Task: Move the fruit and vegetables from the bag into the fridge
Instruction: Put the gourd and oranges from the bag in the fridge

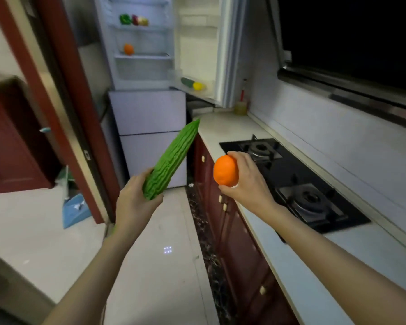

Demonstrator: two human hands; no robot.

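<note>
My left hand (136, 202) grips the thick end of a long green bitter gourd (171, 158) that points up and away toward the fridge. My right hand (246, 181) holds an orange (225, 171) out in front of the counter edge. The fridge (141, 73) stands open straight ahead. A green pepper (125, 19) and a red and yellow fruit (140, 20) lie on an upper shelf, and another orange (128, 49) sits on the shelf below. In the door rack (185, 89) lie a dark cucumber (187, 81) and a lemon (197, 86). No bag is in view.
A white counter (223, 127) with a black gas hob (291, 181) runs along the right above red cabinets (220, 214). A bottle (242, 102) stands at the counter's far end. A red door frame (63, 109) is on the left, with a blue dustpan (75, 209) on the floor.
</note>
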